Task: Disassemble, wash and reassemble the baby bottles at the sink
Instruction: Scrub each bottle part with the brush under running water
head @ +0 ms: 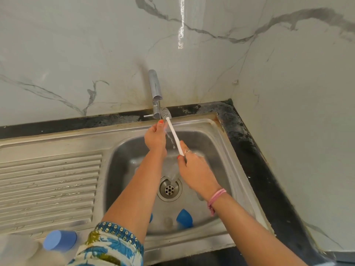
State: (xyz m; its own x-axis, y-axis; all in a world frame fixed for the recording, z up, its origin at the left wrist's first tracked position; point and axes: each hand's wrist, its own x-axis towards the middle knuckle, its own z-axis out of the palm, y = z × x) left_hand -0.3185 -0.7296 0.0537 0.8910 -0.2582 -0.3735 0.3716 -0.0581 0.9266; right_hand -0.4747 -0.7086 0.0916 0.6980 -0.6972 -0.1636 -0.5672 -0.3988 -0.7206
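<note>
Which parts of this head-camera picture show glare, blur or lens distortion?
Head view: a bright glare streak runs down the marble wall; the counter edge bows from wide-angle distortion; the blue cap at lower left is soft and out of focus; the brush under the tap stays fairly sharp.

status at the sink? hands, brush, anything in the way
Right hand grips the brush handle, bristles under the tap. Left hand raised beside the running water, holding nothing visible. Blue cap in the basin, clear of the hands.
</note>
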